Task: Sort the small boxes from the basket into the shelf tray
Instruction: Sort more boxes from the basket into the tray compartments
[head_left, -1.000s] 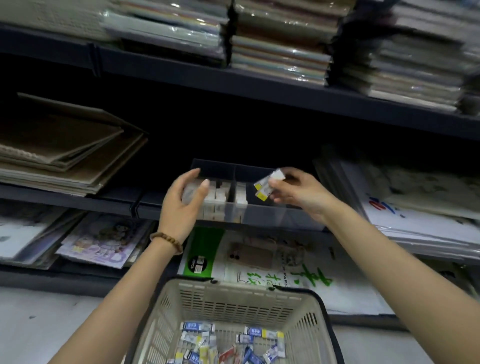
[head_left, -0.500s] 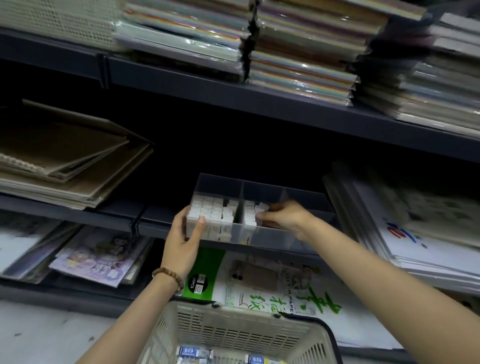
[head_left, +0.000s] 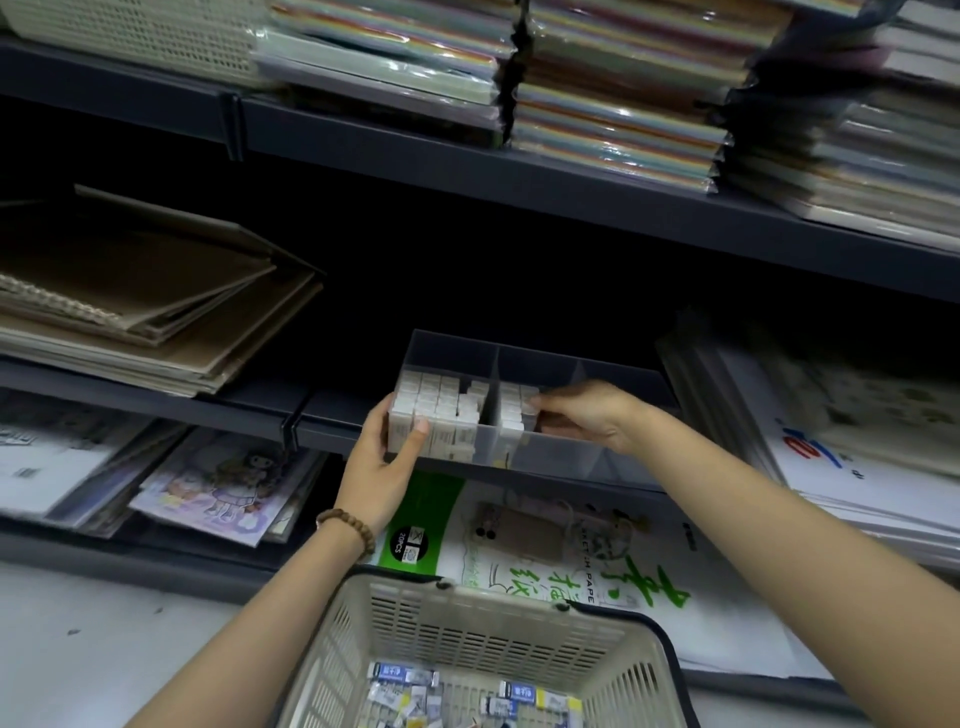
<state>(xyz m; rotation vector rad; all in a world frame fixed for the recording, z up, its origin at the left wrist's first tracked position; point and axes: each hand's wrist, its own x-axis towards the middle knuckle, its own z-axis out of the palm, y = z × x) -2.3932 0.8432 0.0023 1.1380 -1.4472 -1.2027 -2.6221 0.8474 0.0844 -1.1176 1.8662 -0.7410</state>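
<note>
Since a second ago my right hand (head_left: 592, 421) has dropped into the clear divided plastic tray (head_left: 587, 467), frame centre. Beige slatted plastic basket (head_left: 493, 597), bottom centre, holds loose small boxes (head_left: 514, 691). My left hand (head_left: 379, 467) grips the tray's left corner; the right's grip I cannot tell.
</note>
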